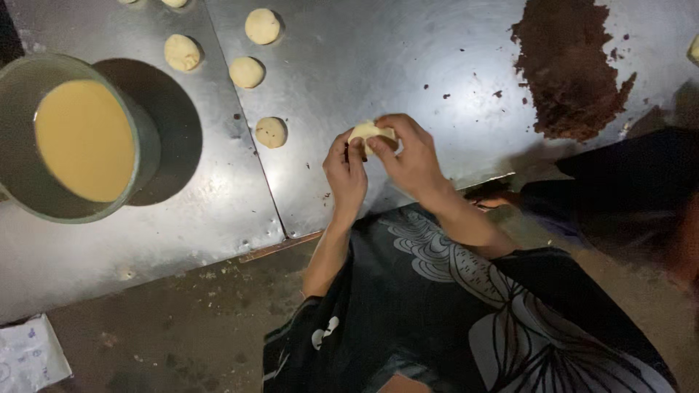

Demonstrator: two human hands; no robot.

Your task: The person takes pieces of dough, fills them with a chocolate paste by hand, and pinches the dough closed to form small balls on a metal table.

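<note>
Both my hands hold one pale lump of dough (366,131) above a shiny metal sheet (408,65). My left hand (345,177) pinches its left side with the fingertips. My right hand (410,156) wraps over its top and right side. A dark filling shows at the dough's middle. Several rounded dough balls lie on the sheets to the left; the nearest dough ball (271,132) is just left of my hands.
A large metal pot (22,175) of yellow-tan batter stands at the left on a second metal sheet (204,204). A heap of dark brown filling (568,73) lies at the upper right. White paper (29,356) sits on the floor at the lower left.
</note>
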